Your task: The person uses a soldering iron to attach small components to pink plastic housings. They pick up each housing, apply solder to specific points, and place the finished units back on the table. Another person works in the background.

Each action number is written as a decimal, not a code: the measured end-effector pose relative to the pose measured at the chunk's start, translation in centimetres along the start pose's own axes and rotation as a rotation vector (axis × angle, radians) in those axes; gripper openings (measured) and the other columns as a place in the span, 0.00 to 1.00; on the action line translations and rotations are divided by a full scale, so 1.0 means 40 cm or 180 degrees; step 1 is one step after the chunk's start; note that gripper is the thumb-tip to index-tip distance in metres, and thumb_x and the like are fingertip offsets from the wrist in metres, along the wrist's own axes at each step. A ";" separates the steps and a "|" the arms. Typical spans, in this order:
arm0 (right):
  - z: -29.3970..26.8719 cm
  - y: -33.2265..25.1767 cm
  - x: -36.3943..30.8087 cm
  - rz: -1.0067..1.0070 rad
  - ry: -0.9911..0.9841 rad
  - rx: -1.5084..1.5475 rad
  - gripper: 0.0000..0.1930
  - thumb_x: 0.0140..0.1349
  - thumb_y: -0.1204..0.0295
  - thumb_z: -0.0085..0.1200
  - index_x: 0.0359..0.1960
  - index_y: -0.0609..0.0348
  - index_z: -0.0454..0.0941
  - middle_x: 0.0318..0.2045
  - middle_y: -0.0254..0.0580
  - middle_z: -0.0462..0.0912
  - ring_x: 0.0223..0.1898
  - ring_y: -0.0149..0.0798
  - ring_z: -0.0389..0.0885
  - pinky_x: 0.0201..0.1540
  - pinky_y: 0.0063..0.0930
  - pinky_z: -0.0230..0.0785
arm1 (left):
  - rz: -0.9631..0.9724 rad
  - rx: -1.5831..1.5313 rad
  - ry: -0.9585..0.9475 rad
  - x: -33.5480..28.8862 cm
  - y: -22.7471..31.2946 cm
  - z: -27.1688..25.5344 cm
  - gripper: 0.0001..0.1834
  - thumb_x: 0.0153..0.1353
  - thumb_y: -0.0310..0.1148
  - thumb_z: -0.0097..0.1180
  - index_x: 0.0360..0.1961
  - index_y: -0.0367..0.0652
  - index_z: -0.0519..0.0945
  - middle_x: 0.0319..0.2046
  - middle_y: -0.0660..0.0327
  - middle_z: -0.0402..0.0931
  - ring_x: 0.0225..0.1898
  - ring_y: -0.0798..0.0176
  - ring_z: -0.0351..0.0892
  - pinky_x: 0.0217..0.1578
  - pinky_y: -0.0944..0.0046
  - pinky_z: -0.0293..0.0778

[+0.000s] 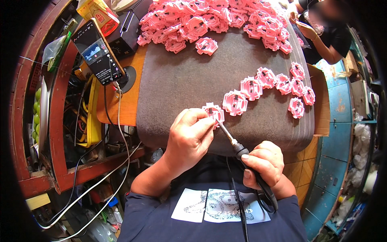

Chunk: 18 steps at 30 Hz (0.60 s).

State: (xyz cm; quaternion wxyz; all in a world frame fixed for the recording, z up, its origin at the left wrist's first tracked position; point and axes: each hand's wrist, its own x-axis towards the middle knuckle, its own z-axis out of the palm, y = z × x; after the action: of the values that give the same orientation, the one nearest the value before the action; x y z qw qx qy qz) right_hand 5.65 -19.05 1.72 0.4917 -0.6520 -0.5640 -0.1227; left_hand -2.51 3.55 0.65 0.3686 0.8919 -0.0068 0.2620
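Note:
A pink plastic housing point(213, 109) with dark and metal parts inside lies near the front of the grey mat, in front of me. My left hand point(188, 135) is closed in a pinch over its lower left side; what is between the fingertips is too small or hidden to name. In my right hand point(264, 164) is a soldering iron point(240, 150), gripped by its black handle. Its metal tip slants up and left to the housing, close by my left fingertips. From the handle a black cord point(268, 201) loops down.
Several like housings point(250, 88) trail to the right across the mat point(177, 88). A large pile point(193, 26) of them covers its far end. At left, a phone point(96, 51) stands on a holder with cables. Another person's hand point(307, 30) is at upper right, above a cardboard box point(321, 101).

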 end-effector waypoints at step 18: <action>0.003 0.001 0.008 -0.0020 0.0015 0.0051 0.15 0.50 0.78 0.63 0.42 0.67 0.85 0.24 0.41 0.81 0.19 0.39 0.75 0.23 0.34 0.65 | -0.0004 0.0028 0.0010 -0.002 0.000 -0.001 0.11 0.55 0.18 0.70 0.40 0.37 0.87 0.40 0.54 0.82 0.41 0.50 0.84 0.44 0.56 0.81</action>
State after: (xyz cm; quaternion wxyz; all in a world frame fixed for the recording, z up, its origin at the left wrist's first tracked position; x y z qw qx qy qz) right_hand 5.74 -18.74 1.87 0.4979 -0.6460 -0.5658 -0.1212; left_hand -2.59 3.54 0.63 0.3648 0.8931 -0.0046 0.2632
